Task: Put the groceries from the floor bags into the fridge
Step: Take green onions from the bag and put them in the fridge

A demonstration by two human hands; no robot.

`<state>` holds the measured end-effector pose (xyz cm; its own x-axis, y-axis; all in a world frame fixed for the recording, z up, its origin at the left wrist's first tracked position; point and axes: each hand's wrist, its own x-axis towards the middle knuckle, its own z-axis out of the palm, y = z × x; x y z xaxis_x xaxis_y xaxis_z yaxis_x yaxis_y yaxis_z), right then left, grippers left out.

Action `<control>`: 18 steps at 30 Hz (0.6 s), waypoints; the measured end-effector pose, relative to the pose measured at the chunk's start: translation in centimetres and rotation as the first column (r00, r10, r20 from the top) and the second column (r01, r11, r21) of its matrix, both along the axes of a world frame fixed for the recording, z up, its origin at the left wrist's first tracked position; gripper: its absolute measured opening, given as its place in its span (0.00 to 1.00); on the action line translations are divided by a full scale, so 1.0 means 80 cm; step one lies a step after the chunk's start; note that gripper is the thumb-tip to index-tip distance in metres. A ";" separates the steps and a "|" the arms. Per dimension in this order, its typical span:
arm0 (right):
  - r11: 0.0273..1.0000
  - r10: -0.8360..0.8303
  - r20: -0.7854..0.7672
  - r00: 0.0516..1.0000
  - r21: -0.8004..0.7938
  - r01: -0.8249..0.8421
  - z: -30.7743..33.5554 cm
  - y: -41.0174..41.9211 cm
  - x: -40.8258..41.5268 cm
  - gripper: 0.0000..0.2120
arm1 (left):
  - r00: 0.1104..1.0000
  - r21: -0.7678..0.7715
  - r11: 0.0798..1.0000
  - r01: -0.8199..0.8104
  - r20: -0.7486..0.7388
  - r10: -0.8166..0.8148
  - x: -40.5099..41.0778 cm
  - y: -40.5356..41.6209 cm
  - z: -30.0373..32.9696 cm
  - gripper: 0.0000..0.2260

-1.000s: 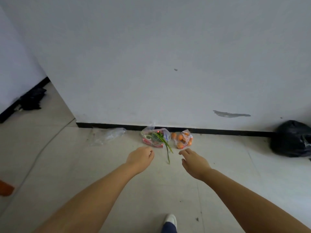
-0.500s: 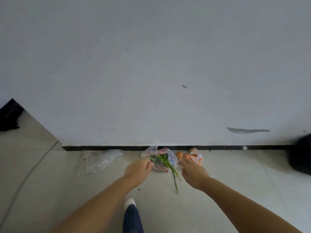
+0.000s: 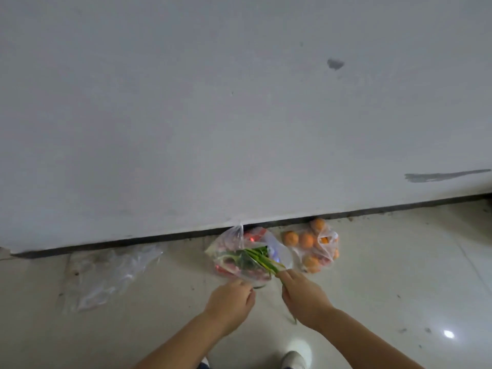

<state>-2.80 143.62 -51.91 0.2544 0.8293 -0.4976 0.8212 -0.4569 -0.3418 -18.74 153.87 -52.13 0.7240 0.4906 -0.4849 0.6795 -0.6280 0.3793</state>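
Note:
Two clear plastic bags lie on the tiled floor against the wall. The left bag [image 3: 239, 258] holds red packs and leafy greens, and long green stalks [image 3: 262, 258] stick out of it toward me. The right bag [image 3: 312, 247] holds several oranges. My right hand [image 3: 302, 298] is closed around the near end of the green stalks. My left hand [image 3: 230, 302] rests at the near edge of the left bag, fingers curled on the plastic. No fridge is in view.
An empty clear plastic bag [image 3: 106, 275] lies crumpled on the floor to the left. A grey wall [image 3: 239, 115] with a dark skirting strip stands just behind the bags. My white shoe [image 3: 296, 358] is at the bottom edge.
I have moved closer and lower to the bags. Both hands reached forward: the right one closed on the green stalks, the left one came onto the bag's near edge.

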 end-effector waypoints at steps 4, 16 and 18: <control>0.999 0.032 0.026 0.999 -0.027 -0.031 -0.172 0.051 0.028 0.18 | 0.995 0.062 0.995 0.083 0.043 -0.085 0.039 0.034 -0.181 0.15; 0.940 0.153 0.153 0.976 0.283 -0.192 -0.445 0.207 0.117 0.30 | 0.820 0.577 0.637 0.511 -0.105 -0.562 0.112 0.200 -0.464 0.09; 0.973 0.135 0.110 0.985 0.174 -0.153 -0.443 0.203 0.118 0.34 | 0.873 0.467 0.740 0.485 -0.209 -0.440 0.081 0.214 -0.460 0.10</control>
<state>6.61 159.82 -87.37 0.1656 0.9347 -0.3145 0.9070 -0.2695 -0.3235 -12.29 171.01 -88.90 0.8946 0.2909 -0.3391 0.2696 -0.9567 -0.1095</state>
